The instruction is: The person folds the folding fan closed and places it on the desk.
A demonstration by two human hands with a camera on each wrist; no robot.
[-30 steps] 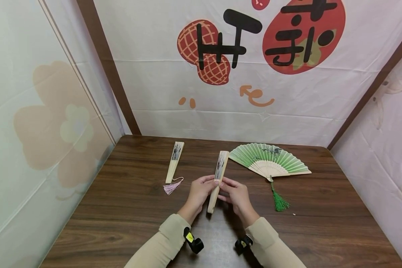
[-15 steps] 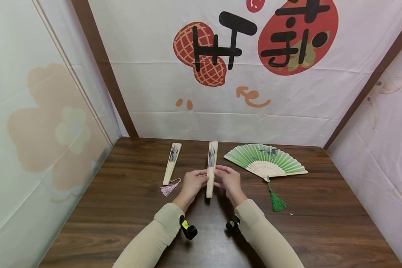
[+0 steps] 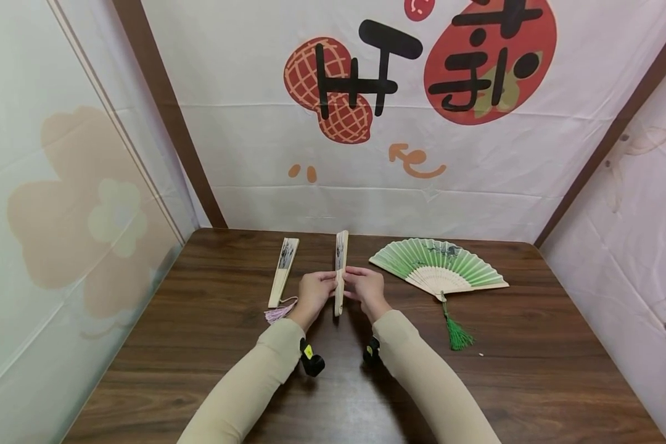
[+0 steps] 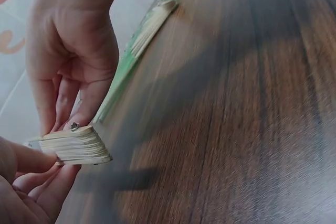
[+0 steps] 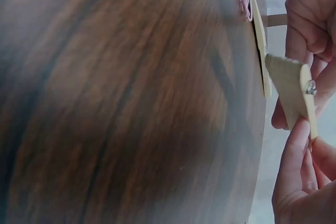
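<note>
Both hands hold a folded fan [image 3: 340,277] with pale wooden ribs and a dark painted pattern near its far end. My left hand [image 3: 315,295] pinches it from the left and my right hand [image 3: 368,290] from the right. It points away from me, its near end over the table with a shadow beneath. Close up in the left wrist view, stacked ribs [image 4: 81,148] and a small metal rivet [image 4: 74,126] show at that end. A second folded fan [image 3: 282,274] with a pink tassel [image 3: 277,313] lies to the left.
An opened green fan [image 3: 441,268] lies at the right of the brown wooden table [image 3: 533,382], its green tassel [image 3: 457,333] toward me. A tiny white speck [image 3: 481,354] lies near the tassel. Printed cloth [image 3: 244,148] hangs behind the table.
Both hands have carried the folded fan away from me and a little left, and it has turned straighter. The other two fans keep their places on the table; the head view shifted slightly.
</note>
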